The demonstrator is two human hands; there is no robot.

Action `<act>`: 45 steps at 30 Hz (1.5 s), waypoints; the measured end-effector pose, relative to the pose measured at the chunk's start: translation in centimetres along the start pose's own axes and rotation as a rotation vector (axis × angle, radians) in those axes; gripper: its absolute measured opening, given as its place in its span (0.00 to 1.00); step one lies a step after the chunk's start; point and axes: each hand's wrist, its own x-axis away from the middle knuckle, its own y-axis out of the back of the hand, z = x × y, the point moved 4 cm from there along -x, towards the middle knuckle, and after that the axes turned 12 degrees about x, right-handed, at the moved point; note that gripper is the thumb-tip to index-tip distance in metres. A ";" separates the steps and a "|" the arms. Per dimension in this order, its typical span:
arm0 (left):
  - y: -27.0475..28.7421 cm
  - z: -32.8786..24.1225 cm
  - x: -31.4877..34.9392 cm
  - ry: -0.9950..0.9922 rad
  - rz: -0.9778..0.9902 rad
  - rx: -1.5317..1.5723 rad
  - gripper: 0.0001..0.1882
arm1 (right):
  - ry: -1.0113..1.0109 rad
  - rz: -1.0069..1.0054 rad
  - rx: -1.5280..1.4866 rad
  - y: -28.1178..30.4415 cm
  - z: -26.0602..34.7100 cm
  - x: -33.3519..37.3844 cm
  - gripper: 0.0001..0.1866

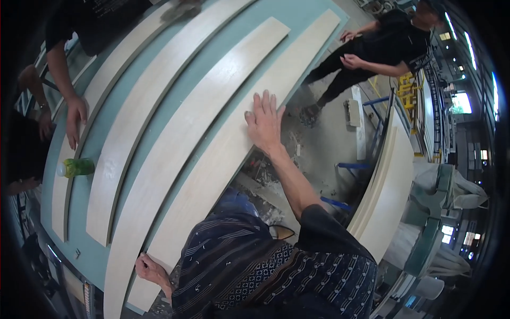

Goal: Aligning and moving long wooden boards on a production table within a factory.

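Nearby, a long, smooth, pale board [226, 154] lies on a green table's [79, 212] right side, right hand [265, 123] spread flat on it, left hand [153, 270] curled by its near end, pinch unclear, with other boards [199, 109], a bottle [79, 167] and a co-worker's hand [76, 112] leftward.

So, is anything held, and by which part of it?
The right hand lies flat on the nearest board, gripping nothing; the left hand is curled near its lower end, grip unclear.

Smooth pale wood strips [180, 127] gleam softly on the matt green table [77, 212]. Near its left edge, the bottle [79, 167] is glossy plastic.
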 end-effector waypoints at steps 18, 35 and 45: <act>-0.6 -0.4 -0.4 -0.045 -0.050 -0.033 0.15 | -0.036 -0.172 -0.134 -2.0 0.5 0.7 0.32; -0.7 -1.3 -0.8 -0.039 -0.006 -0.048 0.13 | -0.522 -0.343 -0.608 0.9 -5.1 3.2 0.08; -0.7 -0.2 -0.4 0.059 0.009 -0.083 0.13 | -0.748 -0.101 -0.953 0.1 -3.8 5.4 0.11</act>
